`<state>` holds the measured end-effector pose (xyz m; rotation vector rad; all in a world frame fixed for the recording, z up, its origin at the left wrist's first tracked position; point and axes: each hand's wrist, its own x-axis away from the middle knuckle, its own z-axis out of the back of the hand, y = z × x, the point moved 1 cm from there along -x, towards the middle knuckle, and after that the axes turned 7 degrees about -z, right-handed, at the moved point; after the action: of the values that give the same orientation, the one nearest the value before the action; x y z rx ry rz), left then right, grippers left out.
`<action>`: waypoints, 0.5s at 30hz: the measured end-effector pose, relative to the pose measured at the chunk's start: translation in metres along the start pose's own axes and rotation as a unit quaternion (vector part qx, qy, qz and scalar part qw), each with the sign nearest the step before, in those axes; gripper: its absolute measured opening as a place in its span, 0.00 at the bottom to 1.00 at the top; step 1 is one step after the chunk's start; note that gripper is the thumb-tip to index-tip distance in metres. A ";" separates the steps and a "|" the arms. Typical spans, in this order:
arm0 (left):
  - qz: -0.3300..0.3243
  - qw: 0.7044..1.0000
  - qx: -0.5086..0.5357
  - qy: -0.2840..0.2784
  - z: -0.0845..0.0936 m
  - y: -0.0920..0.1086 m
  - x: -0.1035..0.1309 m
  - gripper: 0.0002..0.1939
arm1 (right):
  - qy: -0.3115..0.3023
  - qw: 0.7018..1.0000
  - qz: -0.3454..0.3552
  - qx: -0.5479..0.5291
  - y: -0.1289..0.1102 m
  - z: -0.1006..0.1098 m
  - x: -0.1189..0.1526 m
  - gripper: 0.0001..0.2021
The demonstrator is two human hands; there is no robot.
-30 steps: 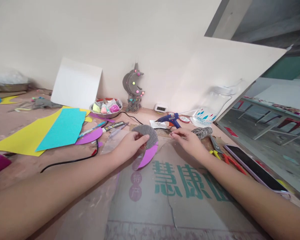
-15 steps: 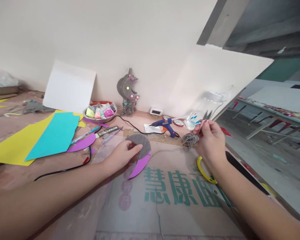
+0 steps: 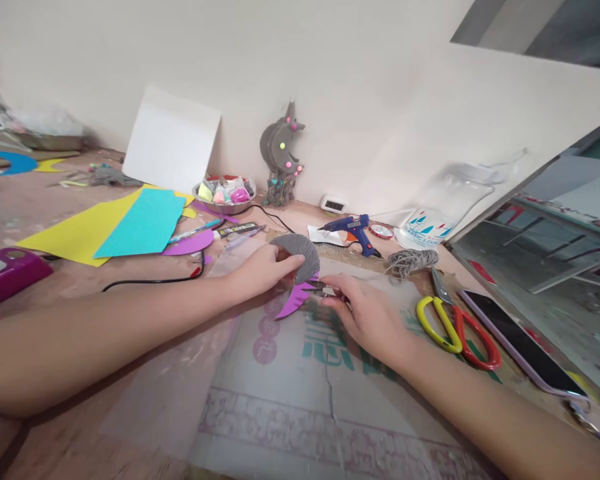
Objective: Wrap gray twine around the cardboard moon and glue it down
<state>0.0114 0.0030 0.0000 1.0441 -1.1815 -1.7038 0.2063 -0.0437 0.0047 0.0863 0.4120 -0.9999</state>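
Basically, the left hand (image 3: pixel 267 270) is pinching a gray-and-purple crescent (image 3: pixel 307 253) above the green-lettered sheet (image 3: pixel 390 417), while the right hand (image 3: pixel 363 310) is holding small snips (image 3: pixel 317 289) at its purple part. The jar (image 3: pixel 425 230) is reading "ASSIC LOO", a phone (image 3: pixel 520 340) is lying near the table (image 3: pixel 5 207) edge, open sheet stretching below both hands.

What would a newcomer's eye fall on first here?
Probably the grey-and-purple crescent in the left hand, with a small bladed tool in the right hand at its purple part. Next, the bright yellow sheet and turquoise sheet on the table's left side. Behind, a grey moon ornament stands out against the pale wall.
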 end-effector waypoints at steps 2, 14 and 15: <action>-0.015 1.000 -0.004 -0.012 0.000 -0.002 0.000 0.14 | -0.001 1.000 0.002 0.021 0.002 -0.002 -0.002 0.13; -0.017 0.998 0.048 -0.027 -0.004 0.001 0.003 0.10 | 0.030 0.996 0.029 0.083 0.006 -0.007 -0.003 0.13; -0.020 0.998 0.052 -0.026 -0.004 0.001 0.003 0.10 | 0.025 0.996 0.031 0.086 0.006 -0.007 -0.003 0.13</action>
<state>0.0142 -0.0008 -0.0007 1.0972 -1.3026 -1.7252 0.2079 -0.0359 -0.0015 0.2780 0.3671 -0.9725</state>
